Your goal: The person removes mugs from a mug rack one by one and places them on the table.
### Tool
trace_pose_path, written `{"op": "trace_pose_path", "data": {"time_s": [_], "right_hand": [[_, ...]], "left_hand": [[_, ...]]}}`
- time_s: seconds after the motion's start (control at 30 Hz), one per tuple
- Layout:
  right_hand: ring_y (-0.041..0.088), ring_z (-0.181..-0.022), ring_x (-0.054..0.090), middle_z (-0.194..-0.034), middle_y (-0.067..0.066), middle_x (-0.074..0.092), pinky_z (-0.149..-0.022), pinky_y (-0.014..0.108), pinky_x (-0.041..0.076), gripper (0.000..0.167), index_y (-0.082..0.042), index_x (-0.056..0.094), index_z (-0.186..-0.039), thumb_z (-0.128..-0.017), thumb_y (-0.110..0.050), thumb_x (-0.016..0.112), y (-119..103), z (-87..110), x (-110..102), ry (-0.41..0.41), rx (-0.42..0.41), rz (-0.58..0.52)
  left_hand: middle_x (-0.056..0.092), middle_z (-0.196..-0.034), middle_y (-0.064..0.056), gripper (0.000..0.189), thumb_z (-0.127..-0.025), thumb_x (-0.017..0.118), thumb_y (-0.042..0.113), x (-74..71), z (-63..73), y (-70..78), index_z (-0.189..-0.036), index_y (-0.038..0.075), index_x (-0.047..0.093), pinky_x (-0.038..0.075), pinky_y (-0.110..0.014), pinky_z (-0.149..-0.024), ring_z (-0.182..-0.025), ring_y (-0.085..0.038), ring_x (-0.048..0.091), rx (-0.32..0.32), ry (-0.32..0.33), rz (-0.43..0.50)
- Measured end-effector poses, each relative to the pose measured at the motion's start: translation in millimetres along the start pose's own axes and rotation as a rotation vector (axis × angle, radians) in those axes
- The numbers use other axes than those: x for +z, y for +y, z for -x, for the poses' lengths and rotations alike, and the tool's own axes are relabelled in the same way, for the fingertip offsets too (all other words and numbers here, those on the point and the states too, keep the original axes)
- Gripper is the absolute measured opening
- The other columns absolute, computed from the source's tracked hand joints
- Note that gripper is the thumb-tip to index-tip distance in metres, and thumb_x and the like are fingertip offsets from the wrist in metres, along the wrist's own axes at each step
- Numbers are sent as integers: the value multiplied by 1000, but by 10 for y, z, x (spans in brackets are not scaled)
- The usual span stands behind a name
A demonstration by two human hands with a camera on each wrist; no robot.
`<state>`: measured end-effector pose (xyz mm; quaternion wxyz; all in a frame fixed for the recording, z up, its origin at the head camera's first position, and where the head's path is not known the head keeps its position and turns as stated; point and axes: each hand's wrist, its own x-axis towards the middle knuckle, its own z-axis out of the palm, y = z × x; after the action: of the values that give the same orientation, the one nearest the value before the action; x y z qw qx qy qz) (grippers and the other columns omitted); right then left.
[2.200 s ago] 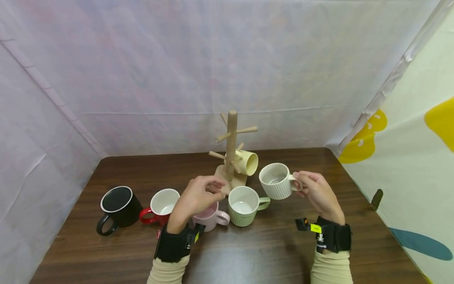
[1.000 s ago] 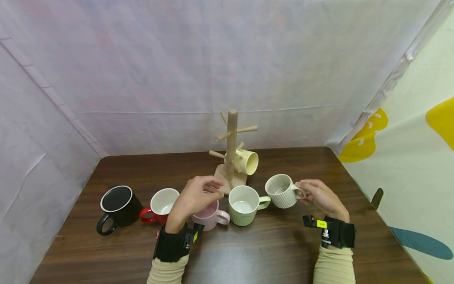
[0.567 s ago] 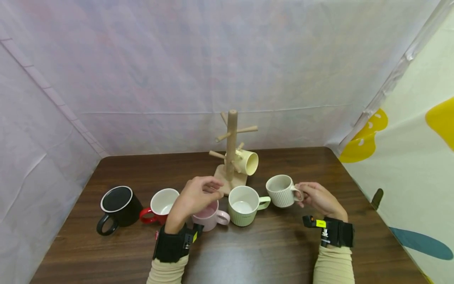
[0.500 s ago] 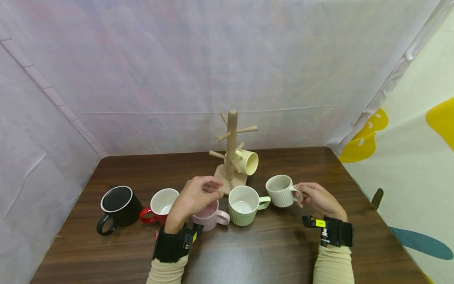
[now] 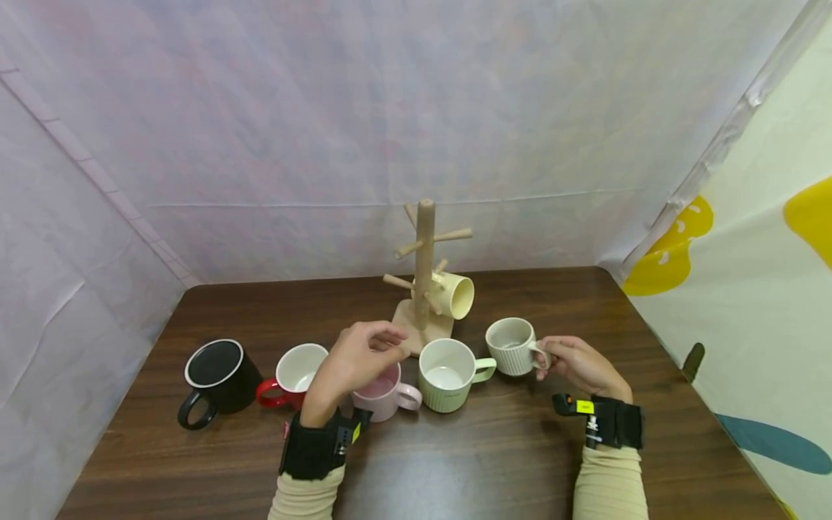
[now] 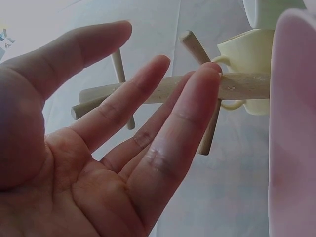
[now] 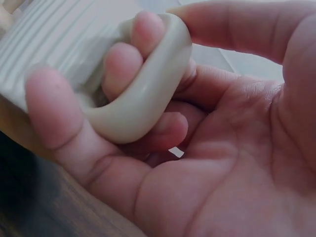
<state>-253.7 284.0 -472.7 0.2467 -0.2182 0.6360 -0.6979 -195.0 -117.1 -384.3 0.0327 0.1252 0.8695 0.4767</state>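
Observation:
My right hand (image 5: 581,365) grips the handle of a white ribbed mug (image 5: 513,359), held upright right of the green mug. In the right wrist view, fingertips poke through the loop of its handle (image 7: 153,91) while the thumb lies along the top. Above the pink mug (image 5: 383,410), my left hand (image 5: 357,361) hovers with relaxed, slightly bent fingers and holds nothing; it hides part of that mug. Behind stands a wooden mug tree (image 5: 425,242), with a pale yellow mug (image 5: 448,297) hanging sideways from a lower peg. The left wrist view shows the left hand's (image 6: 113,148) parted fingers.
A light green ribbed mug (image 5: 445,393) stands in front of the tree's base, its handle pointing right. To the left are a red mug (image 5: 295,386) with white inside and a black mug (image 5: 237,383). White cloth (image 5: 292,144) hangs behind the brown table (image 5: 468,469).
My right hand has lowered the white ribbed mug toward the table and nearer to me, then shifted it slightly left. The left hand stays nearly still over the pink mug.

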Motion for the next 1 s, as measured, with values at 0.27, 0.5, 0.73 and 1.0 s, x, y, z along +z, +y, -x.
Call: {"op": "trace_pose_path", "data": {"time_s": [0.27,0.5,0.73,1.0], "right_hand": [[19,-89,64,-92,7,60,-84,34,55,32,12,57,-103,-107,-1,29,76,15,-77,-117,-59,-133],[23,-98,64,-97,11,62,-92,41,54,33,17,56,-105,-106,4,26,126,61,-129,-198,-43,-208],[22,-98,65,-100,11,66,-90,40,55,31,16,60,-107,-104,5,31,163,137,-191,-183,1,-190],[21,-99,66,-103,13,69,-91,41,55,31,12,65,-109,-103,5,35,204,198,-240,-156,51,-193]], "left_hand": [[74,-103,-3,21,-90,73,21,-3,-7,-5,-108,12,73,55,-40,-87,-96,-20,70,-4,-9,-1],[74,-104,-4,21,-90,73,23,-8,-7,-7,-108,13,73,54,-40,-86,-95,-19,70,-23,-15,-11],[74,-102,-4,21,-90,72,24,-16,-7,-12,-108,13,73,55,-40,-85,-93,-19,70,-25,-13,-32],[74,-101,-2,22,-90,72,25,-7,-11,-23,-109,13,73,55,-40,-84,-92,-18,70,-32,-21,-42]]}}
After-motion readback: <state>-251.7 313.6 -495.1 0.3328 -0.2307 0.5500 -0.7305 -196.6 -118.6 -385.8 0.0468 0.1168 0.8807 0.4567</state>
